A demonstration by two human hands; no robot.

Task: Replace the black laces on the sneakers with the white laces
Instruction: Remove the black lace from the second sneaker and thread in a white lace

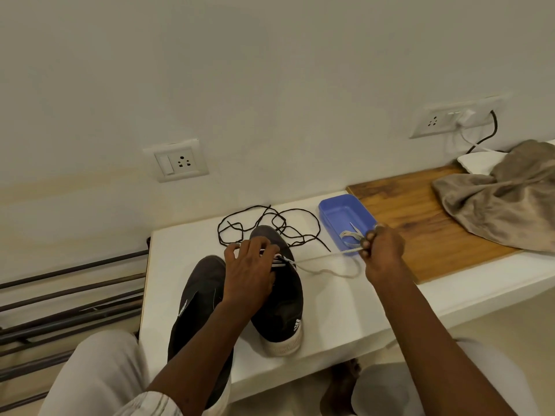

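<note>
our left hand (249, 267) curls round the sneaker (282, 307) to pin it while our right hand (382, 245) pinches the white lace (327, 256), held taut sideways so it seats in the eyelets; black laces (282, 221) lie loose behind the toe beside the blue tray (339, 214)

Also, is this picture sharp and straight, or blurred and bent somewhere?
Head view: the right hand and the white lace it pinches look slightly motion-blurred; the sneaker being laced is fairly sharp; the wide lens tilts the wall sockets and bends the table edge; soft light, faint shadows.
</note>
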